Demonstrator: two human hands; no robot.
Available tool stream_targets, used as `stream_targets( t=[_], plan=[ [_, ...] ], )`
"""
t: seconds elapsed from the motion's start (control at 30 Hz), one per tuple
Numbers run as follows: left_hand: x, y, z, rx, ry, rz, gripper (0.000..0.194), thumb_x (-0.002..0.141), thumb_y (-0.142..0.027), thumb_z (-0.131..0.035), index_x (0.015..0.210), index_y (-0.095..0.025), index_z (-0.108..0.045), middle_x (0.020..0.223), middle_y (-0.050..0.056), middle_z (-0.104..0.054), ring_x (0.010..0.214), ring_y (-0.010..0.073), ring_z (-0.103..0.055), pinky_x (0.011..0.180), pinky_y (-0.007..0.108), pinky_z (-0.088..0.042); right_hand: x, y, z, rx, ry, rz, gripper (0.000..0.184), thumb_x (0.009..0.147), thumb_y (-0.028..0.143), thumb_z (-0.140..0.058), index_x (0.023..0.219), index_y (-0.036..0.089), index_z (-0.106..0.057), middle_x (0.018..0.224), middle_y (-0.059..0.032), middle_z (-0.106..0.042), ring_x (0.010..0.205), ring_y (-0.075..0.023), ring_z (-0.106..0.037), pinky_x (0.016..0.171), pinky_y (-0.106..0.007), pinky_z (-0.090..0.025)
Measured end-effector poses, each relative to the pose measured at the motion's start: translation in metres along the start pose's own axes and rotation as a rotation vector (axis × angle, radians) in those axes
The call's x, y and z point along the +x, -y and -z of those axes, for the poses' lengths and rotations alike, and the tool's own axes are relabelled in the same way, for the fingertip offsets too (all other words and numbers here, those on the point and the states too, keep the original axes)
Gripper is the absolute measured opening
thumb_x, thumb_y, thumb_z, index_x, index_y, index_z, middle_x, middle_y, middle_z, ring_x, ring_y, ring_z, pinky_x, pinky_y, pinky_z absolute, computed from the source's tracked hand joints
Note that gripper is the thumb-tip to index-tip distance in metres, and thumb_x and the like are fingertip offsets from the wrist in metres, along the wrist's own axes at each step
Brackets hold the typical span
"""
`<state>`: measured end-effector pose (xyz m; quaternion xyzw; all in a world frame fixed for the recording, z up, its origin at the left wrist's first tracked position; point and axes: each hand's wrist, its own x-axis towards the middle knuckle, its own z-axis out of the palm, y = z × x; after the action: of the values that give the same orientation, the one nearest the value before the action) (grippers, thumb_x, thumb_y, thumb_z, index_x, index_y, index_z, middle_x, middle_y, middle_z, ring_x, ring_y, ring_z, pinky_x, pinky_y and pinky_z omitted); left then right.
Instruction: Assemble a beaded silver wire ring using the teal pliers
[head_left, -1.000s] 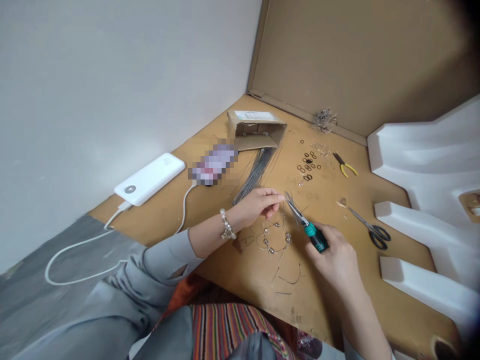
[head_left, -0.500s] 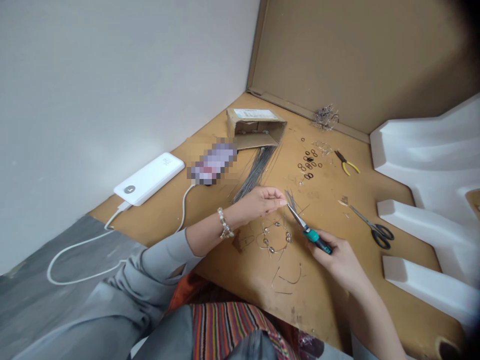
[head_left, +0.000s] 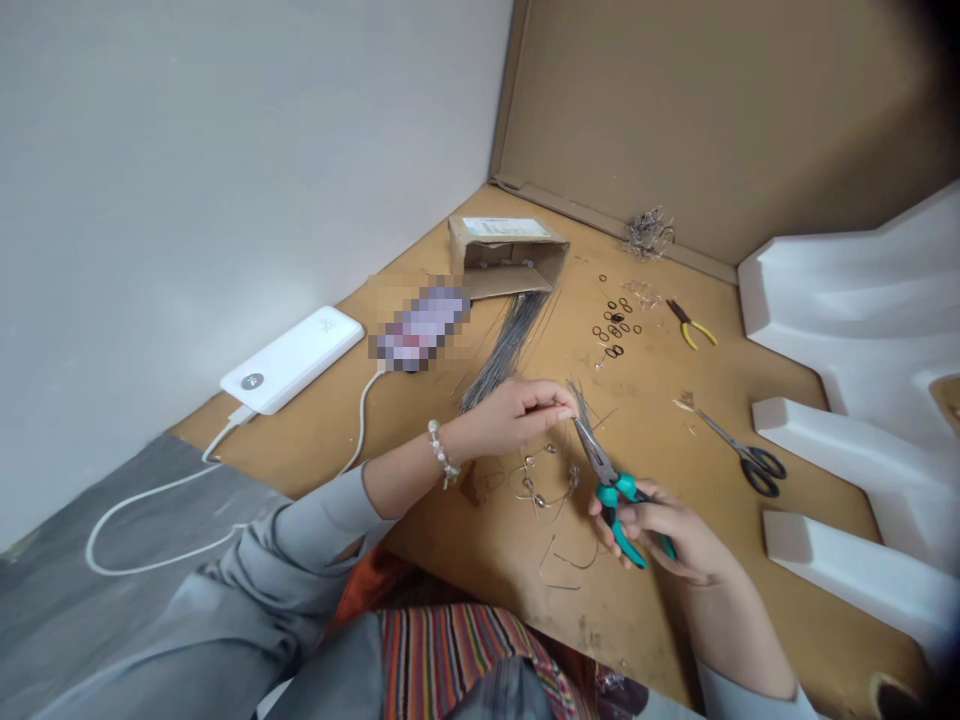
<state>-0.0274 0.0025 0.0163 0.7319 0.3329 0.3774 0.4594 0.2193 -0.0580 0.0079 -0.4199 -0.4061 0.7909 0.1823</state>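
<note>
My left hand (head_left: 529, 412) is closed in a pinch at the tips of the long-nose pliers, on what looks like a thin wire; most of it is hidden by the fingers. My right hand (head_left: 671, 530) grips the long-nose pliers (head_left: 606, 480) by their teal and black handles, which are spread apart. The jaws reach up and left to the left fingertips. Below them on the table lies a ring of wire with clear beads (head_left: 538, 498). Short cut wires (head_left: 581, 395) lie behind the jaws, and a few bent wire pieces (head_left: 562, 587) are nearer my body.
A small cardboard box (head_left: 510, 258) lies on its side, with a bundle of straight wires (head_left: 502, 355) before it. Dark rings (head_left: 616, 320), yellow-handled pliers (head_left: 691, 325), scissors (head_left: 742, 455) and white foam (head_left: 817, 440) are to the right. A power bank (head_left: 292, 360) and phone (head_left: 424, 330) are left.
My right hand has turned the pliers, so both handles now show and stand spread apart. The tips stay by my left fingers, which have barely moved.
</note>
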Motion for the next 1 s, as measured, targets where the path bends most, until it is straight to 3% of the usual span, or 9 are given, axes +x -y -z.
stream_targets(
  t=[0.13, 0.3, 0.43, 0.57, 0.67, 0.73, 0.83, 0.93, 1.0],
  plan=[
    [-0.003, -0.005, 0.002, -0.001, 0.014, -0.035, 0.018, 0.088, -0.027, -0.047, 0.083, -0.015, -0.06, 0.076, 0.001, -0.062, 0.067, 0.0082, -0.051, 0.066, 0.021, -0.041, 0.005, -0.013, 0.001, 0.164, 0.184, -0.036, 0.026, 0.07, 0.034, -0.06, 0.087, 0.014, -0.065, 0.059, -0.0045, -0.063, 0.045, -0.0127, -0.056, 0.038, -0.021, -0.041],
    [-0.004, -0.009, 0.004, -0.182, 0.052, -0.021, 0.016, 0.088, -0.026, -0.049, 0.081, -0.014, -0.058, 0.074, 0.0, -0.059, 0.066, 0.0075, -0.049, 0.064, 0.02, -0.04, 0.013, -0.029, 0.001, 0.273, 0.329, -0.041, 0.032, 0.068, 0.038, -0.055, 0.085, 0.013, -0.065, 0.053, -0.0039, -0.06, 0.039, -0.0137, -0.053, 0.031, -0.021, -0.038],
    [0.0, -0.004, 0.008, -0.263, 0.027, 0.103, 0.017, 0.083, -0.03, -0.057, 0.079, -0.014, -0.061, 0.073, 0.0, -0.059, 0.065, 0.0076, -0.049, 0.063, 0.021, -0.039, 0.014, -0.02, 0.0, 0.172, 0.23, 0.031, 0.026, 0.07, 0.033, -0.058, 0.087, 0.014, -0.065, 0.059, -0.0046, -0.063, 0.047, -0.0139, -0.057, 0.038, -0.022, -0.042],
    [0.003, 0.0, 0.012, -0.308, 0.026, 0.262, 0.022, 0.08, -0.035, -0.061, 0.078, -0.014, -0.065, 0.06, -0.003, -0.052, 0.052, 0.0055, -0.04, 0.051, 0.019, -0.032, 0.006, -0.005, 0.001, -0.008, 0.094, 0.043, 0.028, 0.073, 0.031, -0.062, 0.095, 0.015, -0.067, 0.068, -0.0052, -0.065, 0.057, -0.0148, -0.06, 0.048, -0.025, -0.047],
    [0.003, 0.001, 0.01, -0.262, -0.028, 0.283, 0.023, 0.081, -0.035, -0.06, 0.078, -0.014, -0.066, 0.053, -0.005, -0.046, 0.048, 0.0049, -0.035, 0.047, 0.019, -0.028, -0.003, 0.003, 0.003, -0.224, 0.026, 0.076, 0.034, 0.076, 0.033, -0.063, 0.104, 0.015, -0.066, 0.084, -0.0085, -0.067, 0.072, -0.0176, -0.061, 0.063, -0.031, -0.051],
    [0.003, 0.001, 0.007, -0.183, -0.092, 0.246, 0.021, 0.082, -0.033, -0.059, 0.077, -0.014, -0.065, 0.056, -0.004, -0.05, 0.05, 0.0054, -0.039, 0.05, 0.019, -0.031, -0.008, 0.007, 0.007, -0.384, -0.02, 0.108, 0.036, 0.078, 0.036, -0.062, 0.107, 0.016, -0.065, 0.094, -0.01, -0.067, 0.082, -0.0193, -0.061, 0.072, -0.034, -0.05],
    [0.003, 0.002, 0.003, -0.069, -0.1, 0.187, 0.018, 0.082, -0.03, -0.058, 0.077, -0.014, -0.067, 0.068, -0.001, -0.062, 0.061, 0.0076, -0.05, 0.059, 0.02, -0.039, -0.014, 0.009, 0.019, -0.637, -0.258, 0.148, 0.037, 0.081, 0.045, -0.058, 0.106, 0.018, -0.065, 0.099, -0.0094, -0.067, 0.09, -0.0229, -0.06, 0.08, -0.037, -0.048],
    [0.003, 0.002, 0.002, 0.017, -0.033, 0.147, 0.016, 0.082, -0.027, -0.059, 0.076, -0.015, -0.068, 0.076, 0.001, -0.067, 0.071, 0.0099, -0.058, 0.067, 0.021, -0.042, -0.012, 0.006, 0.033, -1.032, -0.77, 0.137, 0.046, 0.082, 0.051, -0.053, 0.114, 0.02, -0.062, 0.106, -0.0113, -0.066, 0.101, -0.0294, -0.058, 0.087, -0.042, -0.044],
    [0.003, 0.002, 0.001, 0.034, 0.021, 0.123, 0.016, 0.082, -0.026, -0.06, 0.075, -0.016, -0.069, 0.078, 0.001, -0.068, 0.073, 0.0101, -0.059, 0.07, 0.021, -0.043, -0.007, 0.002, 0.04, -1.325, -1.018, 0.063, 0.051, 0.081, 0.052, -0.051, 0.118, 0.019, -0.061, 0.109, -0.0146, -0.064, 0.105, -0.0334, -0.055, 0.086, -0.045, -0.043]
  ],
)
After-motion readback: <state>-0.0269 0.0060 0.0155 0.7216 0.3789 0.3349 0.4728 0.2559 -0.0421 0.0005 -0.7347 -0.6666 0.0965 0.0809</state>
